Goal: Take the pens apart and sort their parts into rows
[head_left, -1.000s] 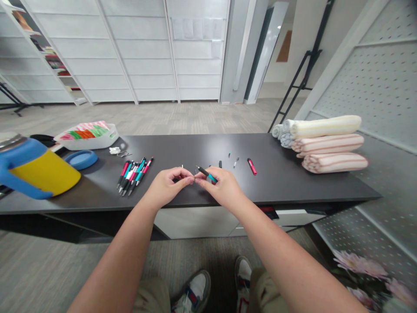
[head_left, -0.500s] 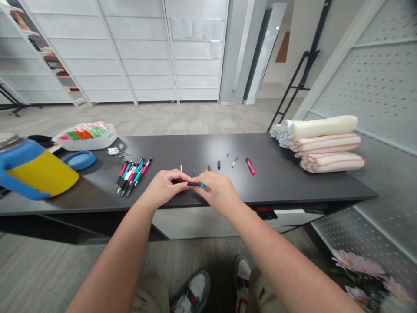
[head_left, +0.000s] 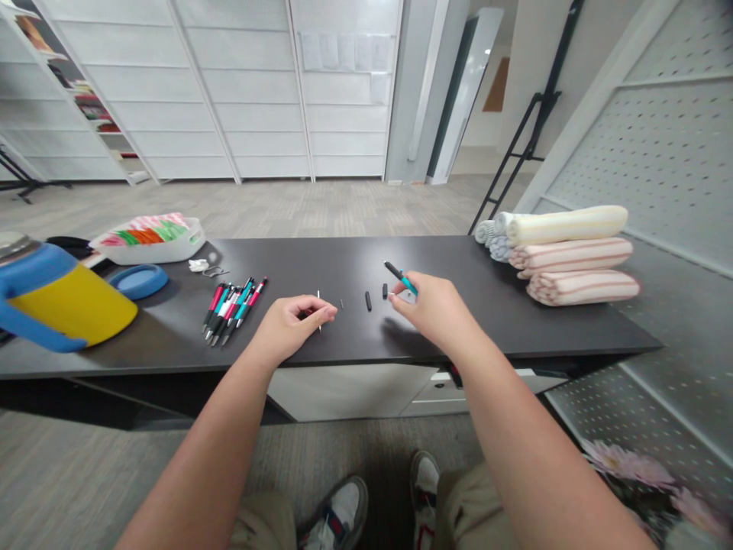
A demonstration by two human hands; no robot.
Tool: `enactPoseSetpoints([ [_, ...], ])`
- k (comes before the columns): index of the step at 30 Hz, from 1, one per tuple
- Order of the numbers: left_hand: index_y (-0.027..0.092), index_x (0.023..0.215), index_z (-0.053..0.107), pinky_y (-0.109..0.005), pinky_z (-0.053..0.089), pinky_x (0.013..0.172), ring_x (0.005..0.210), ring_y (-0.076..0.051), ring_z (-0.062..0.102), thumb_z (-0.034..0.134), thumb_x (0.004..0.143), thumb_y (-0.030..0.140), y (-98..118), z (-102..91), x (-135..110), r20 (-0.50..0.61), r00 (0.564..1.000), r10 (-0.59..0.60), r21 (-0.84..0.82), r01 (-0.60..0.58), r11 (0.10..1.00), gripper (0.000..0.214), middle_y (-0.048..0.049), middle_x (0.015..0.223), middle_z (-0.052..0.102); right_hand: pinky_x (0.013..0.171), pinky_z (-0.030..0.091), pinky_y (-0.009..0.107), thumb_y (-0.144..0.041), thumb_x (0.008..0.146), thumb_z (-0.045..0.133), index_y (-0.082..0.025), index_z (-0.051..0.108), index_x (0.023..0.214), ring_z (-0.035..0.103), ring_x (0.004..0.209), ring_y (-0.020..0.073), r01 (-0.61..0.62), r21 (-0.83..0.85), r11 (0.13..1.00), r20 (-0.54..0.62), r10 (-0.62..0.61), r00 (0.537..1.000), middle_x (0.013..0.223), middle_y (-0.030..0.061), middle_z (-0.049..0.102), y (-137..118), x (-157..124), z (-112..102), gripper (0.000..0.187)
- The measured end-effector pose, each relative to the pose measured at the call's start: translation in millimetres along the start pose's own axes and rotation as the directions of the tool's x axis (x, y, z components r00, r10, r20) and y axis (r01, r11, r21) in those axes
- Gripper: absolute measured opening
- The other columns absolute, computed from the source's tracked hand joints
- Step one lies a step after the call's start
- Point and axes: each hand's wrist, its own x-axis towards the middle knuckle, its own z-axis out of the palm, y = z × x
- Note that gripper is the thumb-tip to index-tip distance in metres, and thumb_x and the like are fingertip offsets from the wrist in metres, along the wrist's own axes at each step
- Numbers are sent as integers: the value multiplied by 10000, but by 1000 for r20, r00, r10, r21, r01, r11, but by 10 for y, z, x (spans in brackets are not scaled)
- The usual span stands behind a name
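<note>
My right hand point(head_left: 435, 305) is pinching a black-and-teal pen point(head_left: 401, 279) by its barrel, above the far side of the black table point(head_left: 486, 325). My left hand point(head_left: 292, 325) rests curled near the table's front edge. A thin white pen refill point(head_left: 318, 295) runs beneath its fingertips, and something small and dark shows inside the fingers. Between my hands lie several small black pen parts, such as a short black tube point(head_left: 367, 301) and a black cap point(head_left: 385, 291). My right hand hides the spot where a red pen part lay.
A bundle of pink, teal and black pens point(head_left: 232, 312) lies left of my left hand. Farther left stand a blue-and-yellow jug point(head_left: 69, 302), a blue lid point(head_left: 137, 281) and a white tray point(head_left: 147, 244). Rolled striped towels point(head_left: 573, 256) are stacked at the right.
My right hand has moved away from my left, to the right and farther over the table, carrying the pen. My left hand has barely moved.
</note>
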Motion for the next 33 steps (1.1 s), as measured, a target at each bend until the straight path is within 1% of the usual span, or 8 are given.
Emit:
enactPoseSetpoints([
  [2,227,892,823,-264,497,730,776,-178,694,688,931,509,12,6,5,6,1000,-10,17,10,1000,316,-17,841,800,648,378,297,-292,822,746,-239,747,839,618,664,206,-101,-173,980,25,107,994,718,32,706,167,25,-91,55],
  [4,226,879,820,-265,485,715,757,-174,680,682,930,528,24,8,8,5,1000,-10,32,10,999,336,-14,830,795,636,368,298,-271,799,734,-244,745,815,625,670,210,-130,-252,959,66,151,986,722,36,713,301,32,-115,33],
  [8,220,864,814,-271,473,702,736,-172,663,670,930,555,29,3,4,-3,1000,-7,53,7,999,371,-16,806,787,634,380,291,-283,790,717,-255,749,818,647,694,203,-126,-243,962,105,155,982,793,29,747,411,40,-58,50],
  [14,222,857,806,-277,481,721,773,-182,683,669,931,553,9,0,-4,2,1000,3,57,-3,998,366,-21,836,794,733,438,275,-264,801,713,-257,739,817,702,839,212,-89,-191,978,123,114,986,894,33,784,373,82,31,32],
  [17,224,862,804,-278,485,726,778,-183,688,671,930,552,3,6,-1,8,1000,-2,49,2,999,361,-23,847,797,718,436,276,-264,803,709,-258,747,821,706,836,214,-78,-179,981,133,102,986,874,34,782,350,86,21,43],
  [21,219,854,802,-278,491,717,790,-194,698,662,935,555,8,12,1,9,1000,1,51,-2,999,373,-29,842,797,662,418,289,-296,809,718,-245,770,857,700,770,223,-142,-270,952,114,178,977,808,56,772,379,108,-72,87],
  [26,215,838,799,-273,488,705,776,-192,691,664,932,555,34,12,-2,7,1000,2,59,-3,998,377,-28,822,793,663,418,308,-233,817,694,-225,760,831,722,823,254,-171,-457,873,141,261,955,846,86,782,457,178,-177,69],
  [33,217,835,797,-282,492,724,788,-198,698,660,934,542,37,9,-2,15,1000,9,78,-10,997,366,-26,817,790,687,457,318,-259,875,672,-209,781,881,735,835,266,-145,-464,874,157,243,957,873,116,782,539,233,-114,120],
])
